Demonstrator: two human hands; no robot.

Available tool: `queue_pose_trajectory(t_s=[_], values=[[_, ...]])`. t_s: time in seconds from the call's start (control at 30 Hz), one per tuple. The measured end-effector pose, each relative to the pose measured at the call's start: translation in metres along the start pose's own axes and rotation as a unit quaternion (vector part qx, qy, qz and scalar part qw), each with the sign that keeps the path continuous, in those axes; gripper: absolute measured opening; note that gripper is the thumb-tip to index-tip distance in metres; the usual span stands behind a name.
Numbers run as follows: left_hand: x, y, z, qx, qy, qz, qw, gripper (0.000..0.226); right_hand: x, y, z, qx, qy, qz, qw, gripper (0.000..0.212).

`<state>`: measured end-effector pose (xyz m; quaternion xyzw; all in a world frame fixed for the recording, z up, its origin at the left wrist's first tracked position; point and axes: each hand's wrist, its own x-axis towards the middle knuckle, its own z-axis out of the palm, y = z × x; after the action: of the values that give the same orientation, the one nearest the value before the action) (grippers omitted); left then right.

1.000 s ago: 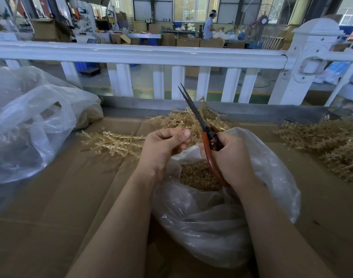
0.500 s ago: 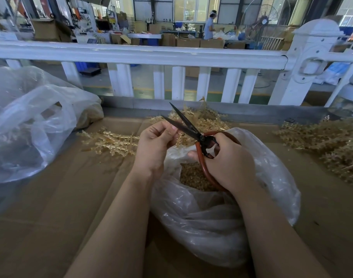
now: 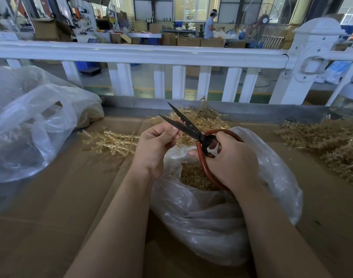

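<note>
Scissors [image 3: 200,137] hang just above the clear plastic bag [image 3: 211,227], blades spread, red handles gripped in the right hand [image 3: 231,163]. Left hand [image 3: 153,145], over the bag's left rim, pinches a tiny piece [image 3: 176,131] beside the lower blade, too small to identify.

Pinching a small gold plastic piece [image 3: 181,135] with the curled left hand [image 3: 155,144]. Gripping red-handled black metal scissors [image 3: 191,131] in the right hand [image 3: 230,163], both forearms stretched forward.

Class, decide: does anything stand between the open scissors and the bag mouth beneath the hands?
Nothing visible does. The scissors, gripped by the right hand, gape beside the left hand; the bag lies open below them.
</note>
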<state>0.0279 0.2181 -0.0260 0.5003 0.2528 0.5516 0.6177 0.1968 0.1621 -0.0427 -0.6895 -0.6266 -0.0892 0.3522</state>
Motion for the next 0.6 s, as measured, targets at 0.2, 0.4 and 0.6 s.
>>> queue_pose_trajectory(t_s=[0.2, 0.4, 0.6], values=[[0.0005, -0.0003, -0.0012, 0.004, -0.005, -0.001, 1.0, 0.012, -0.0016, -0.0013, -0.0018, 0.004, 0.021, -0.005, 1.0, 0.069], [0.0008, 0.0004, -0.0018, -0.005, -0.005, -0.009, 1.0, 0.009, -0.0006, -0.0002, 0.0005, 0.011, 0.018, -0.008, 1.0, 0.084], [0.0011, 0.0003, -0.0009, 0.019, 0.01, 0.019, 1.0, 0.012, -0.0016, -0.0017, -0.0016, 0.002, 0.024, -0.008, 1.0, 0.073]])
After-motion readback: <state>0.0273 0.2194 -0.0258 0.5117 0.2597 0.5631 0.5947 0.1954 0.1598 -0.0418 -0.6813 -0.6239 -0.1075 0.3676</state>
